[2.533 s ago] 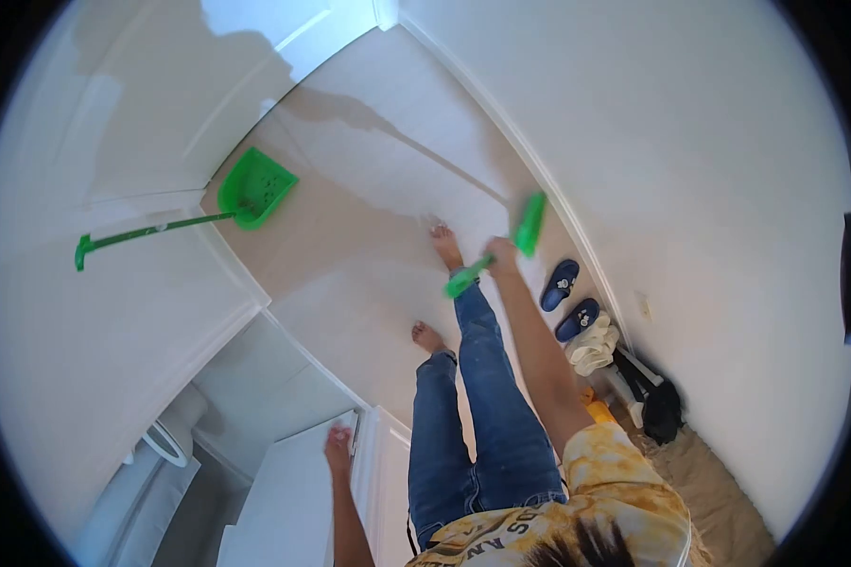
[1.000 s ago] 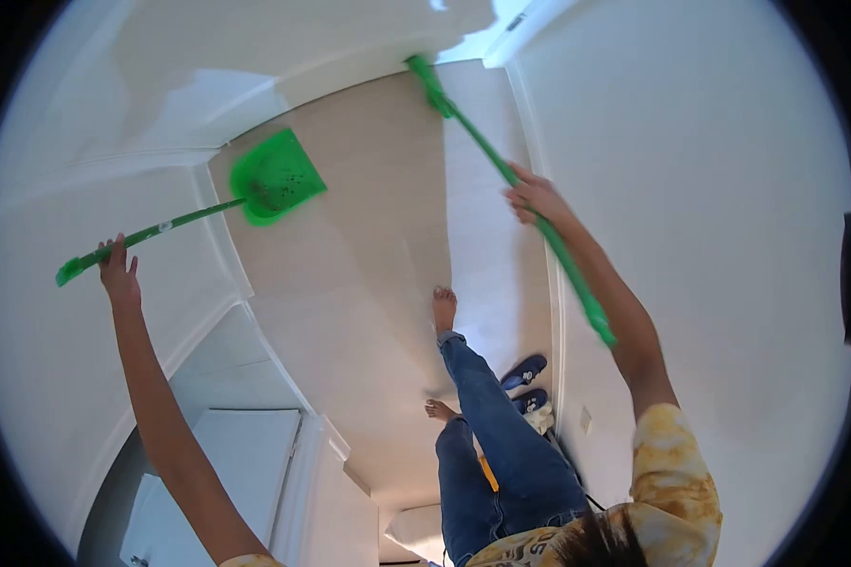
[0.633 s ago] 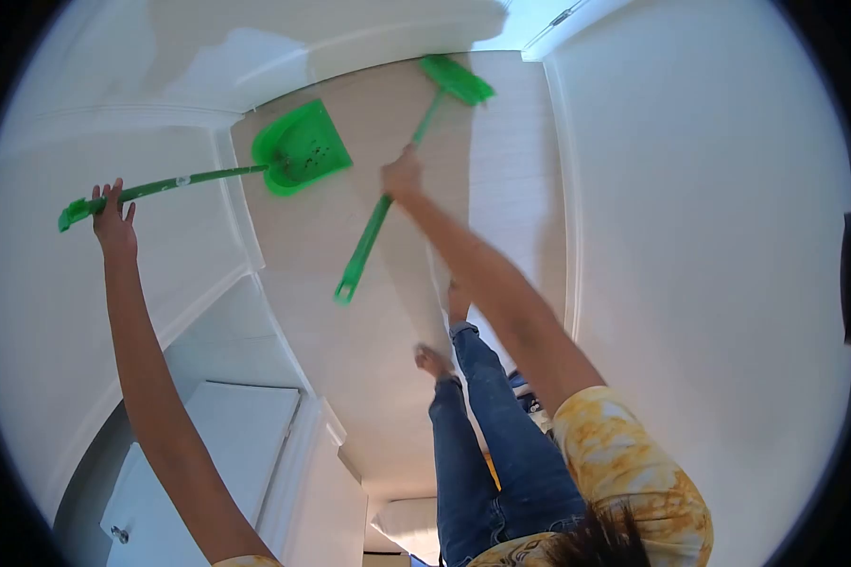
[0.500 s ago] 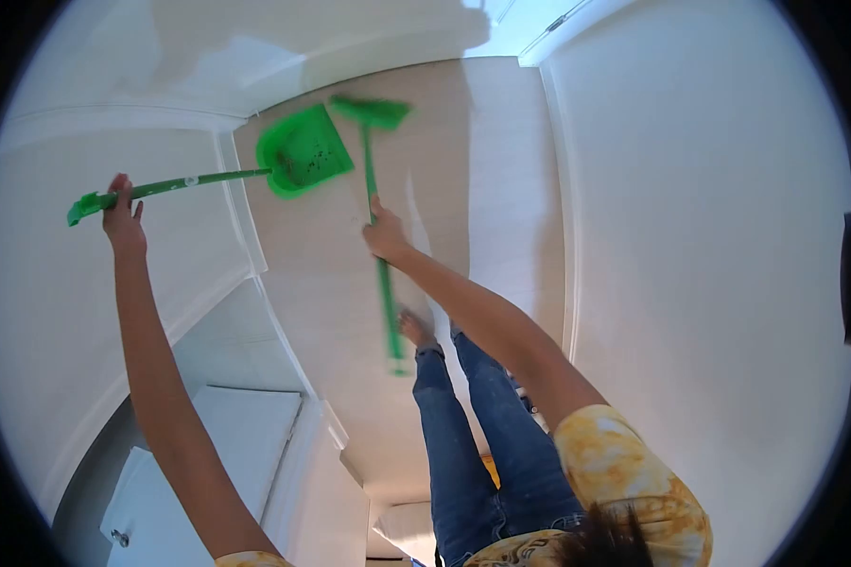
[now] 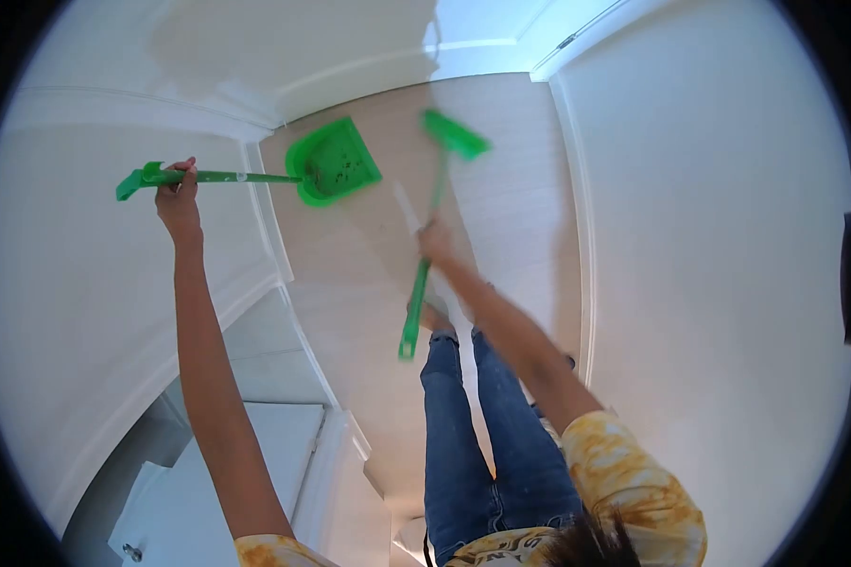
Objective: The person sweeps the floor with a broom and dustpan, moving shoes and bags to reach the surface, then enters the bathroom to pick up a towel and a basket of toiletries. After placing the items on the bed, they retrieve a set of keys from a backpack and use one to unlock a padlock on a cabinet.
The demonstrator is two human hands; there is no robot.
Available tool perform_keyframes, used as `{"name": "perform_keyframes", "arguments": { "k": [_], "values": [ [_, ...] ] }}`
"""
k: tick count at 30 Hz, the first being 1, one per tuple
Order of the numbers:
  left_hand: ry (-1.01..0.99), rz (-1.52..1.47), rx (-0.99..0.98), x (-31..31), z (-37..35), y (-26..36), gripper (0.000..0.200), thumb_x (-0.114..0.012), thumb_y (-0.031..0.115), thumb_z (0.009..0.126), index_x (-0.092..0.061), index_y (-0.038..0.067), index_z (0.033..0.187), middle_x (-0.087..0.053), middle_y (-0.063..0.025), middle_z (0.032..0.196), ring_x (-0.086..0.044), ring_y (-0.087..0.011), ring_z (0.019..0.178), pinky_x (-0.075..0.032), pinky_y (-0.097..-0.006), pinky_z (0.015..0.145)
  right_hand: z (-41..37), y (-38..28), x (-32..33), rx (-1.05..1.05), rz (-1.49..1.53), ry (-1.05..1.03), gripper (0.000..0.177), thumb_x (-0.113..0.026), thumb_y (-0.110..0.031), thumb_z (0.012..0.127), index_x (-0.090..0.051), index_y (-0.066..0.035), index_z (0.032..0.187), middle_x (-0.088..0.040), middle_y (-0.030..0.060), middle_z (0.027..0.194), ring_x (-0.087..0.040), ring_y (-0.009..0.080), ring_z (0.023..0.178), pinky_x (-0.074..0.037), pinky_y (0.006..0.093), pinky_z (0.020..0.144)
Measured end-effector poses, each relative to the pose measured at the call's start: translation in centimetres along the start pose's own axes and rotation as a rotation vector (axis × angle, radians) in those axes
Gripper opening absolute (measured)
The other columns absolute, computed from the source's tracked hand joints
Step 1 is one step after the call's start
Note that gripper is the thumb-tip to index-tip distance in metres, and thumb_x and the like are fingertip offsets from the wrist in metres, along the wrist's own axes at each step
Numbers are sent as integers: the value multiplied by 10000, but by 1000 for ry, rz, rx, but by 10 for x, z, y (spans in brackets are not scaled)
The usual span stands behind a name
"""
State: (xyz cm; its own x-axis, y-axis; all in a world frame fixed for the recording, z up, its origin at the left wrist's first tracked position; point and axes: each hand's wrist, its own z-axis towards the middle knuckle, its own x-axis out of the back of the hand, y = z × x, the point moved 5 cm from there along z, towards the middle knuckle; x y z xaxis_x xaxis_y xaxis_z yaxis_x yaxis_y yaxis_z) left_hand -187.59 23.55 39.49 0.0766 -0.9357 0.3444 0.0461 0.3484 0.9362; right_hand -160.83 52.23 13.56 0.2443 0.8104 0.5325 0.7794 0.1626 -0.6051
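A green long-handled dustpan (image 5: 336, 163) is on the floor at the upper left, with dark bits of debris lying in its pan. My left hand (image 5: 180, 194) is closed round the upper part of its handle, near the hooked end. At the upper middle is a green broom (image 5: 456, 135), its head blurred and apart from the pan, to the right of it. My right hand (image 5: 435, 243), also blurred, grips the broom's handle around the middle. The handle's lower end, with a hanging hole, comes down beside my foot.
Light wood-look floor (image 5: 388, 293) runs between a white wall (image 5: 709, 236) on the right and white walls on the left. A door with a metal knob (image 5: 132, 552) stands at the lower left. Another white door or panel (image 5: 350, 57) closes the far end.
The broom and my right hand have swung to the right, away from the dustpan, and the broom has tilted. The dustpan and my left hand appear shifted slightly right as the view moved.
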Motion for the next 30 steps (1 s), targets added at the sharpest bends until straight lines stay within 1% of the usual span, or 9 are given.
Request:
{"name": "perform_keyframes", "arguments": {
  "k": [4, 11, 13, 18, 19, 20, 24, 28, 30],
  "values": [
    [20, 14, -37, -2, 0, -7, 69, -554, 56, 794, -549, 21, 853, -613, -116, 946, -558, -130, 842, -434, -207, 668, -113, -61, 78, -115, 771, -569, 594, -526, -98, 713, -382, -98, 1290, -435, -41, 611, -379, 41, 474, -298, 200, 401],
    [64, 22, -62, 4, -42, 55, 70, -548, 44, 810, -546, -22, 832, -599, -139, 914, -566, -170, 856, -448, -277, 786, -101, 115, 279, -512, 574, -178, 586, -477, -63, 774, -299, -147, 1326, -414, -24, 550, -377, 71, 394, -319, 216, 353],
    [91, 77, -61, 9, -78, 91, 61, -538, 25, 812, -539, -20, 854, -593, -145, 922, -564, -181, 881, -437, -299, 839, -90, 154, 311, -642, 705, -230, 239, -426, -73, 798, -505, -56, 1023, -407, -22, 536, -383, 79, 400, -308, 226, 366],
    [296, 154, 104, 16, -152, 118, 99, -529, -15, 805, -506, -4, 900, -579, -156, 974, -546, -211, 941, -404, -325, 889, -26, 259, 220, -616, 1360, -693, 159, -486, -181, 778, -438, -146, 631, -452, -22, 536, -409, 86, 412, -370, 232, 393],
    [347, 191, 121, 47, -180, 107, 93, -527, -13, 807, -501, 1, 895, -578, -159, 977, -546, -214, 941, -408, -326, 882, -37, 220, 179, -541, 697, -410, 114, -521, -180, 727, -449, -130, 654, -468, 5, 555, -453, 131, 471, -422, 274, 476],
    [369, 224, 128, 47, -190, 114, 90, -528, -10, 808, -496, 6, 890, -578, -161, 977, -546, -214, 941, -416, -321, 866, -1, 271, 105, -655, 674, -332, 103, -543, -179, 685, -458, -122, 667, -490, 35, 609, -486, 181, 532, -444, 317, 538],
    [506, 277, 248, 90, -247, 136, 80, -529, 42, 816, -487, 21, 881, -577, -165, 974, -544, -217, 933, -452, -279, 763, -41, 13, -37, -621, 1064, -478, 120, -495, -180, 769, -433, -127, 681, -437, -10, 563, -437, 118, 465, -385, 278, 441],
    [583, 324, 332, 121, -295, 137, 90, -533, 54, 794, -481, 36, 865, -578, -158, 970, -547, -212, 920, -453, -260, 726, -70, -64, 41, -794, 1164, -672, 169, -447, -181, 853, -408, -131, 696, -385, -55, 518, -388, 55, 399, -326, 239, 345],
    [627, 279, 364, 126, -332, 138, 101, -541, 58, 780, -477, 42, 856, -579, -155, 970, -550, -209, 912, -450, -255, 716, -62, 30, 110, -717, 1374, -748, 43, -441, -117, 845, -464, -121, 881, -396, -33, 546, -355, 42, 369, -295, 204, 341]
  ]
}}
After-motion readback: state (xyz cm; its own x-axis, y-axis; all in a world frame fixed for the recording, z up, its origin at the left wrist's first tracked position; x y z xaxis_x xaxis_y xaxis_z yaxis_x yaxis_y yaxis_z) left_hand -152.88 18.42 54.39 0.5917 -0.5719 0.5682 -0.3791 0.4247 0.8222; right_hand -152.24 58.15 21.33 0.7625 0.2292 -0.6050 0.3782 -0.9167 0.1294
